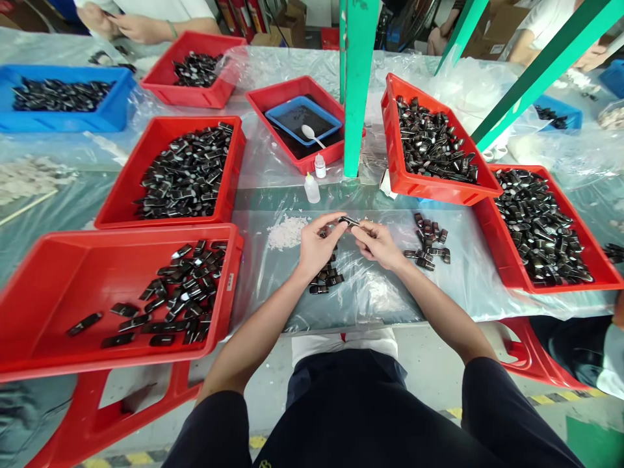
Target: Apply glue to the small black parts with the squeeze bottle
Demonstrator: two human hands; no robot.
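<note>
Over the middle of the plastic-covered table, both my hands grip one small glossy black part. My left hand pinches its left end between thumb and fingers. At the other end, my right hand has its thumb and fingers closed on it. Below my left hand lies a small group of similar black parts, partly hidden by the hand. To the right of my right hand is another loose cluster of dark parts. A pile of small white pieces sits just left of my left hand.
Red bins of black parts stand at left and right. Two small white bottles stand ahead, before a red bin holding a blue tray and white spoon. A green post rises beside it. Other people work across the table.
</note>
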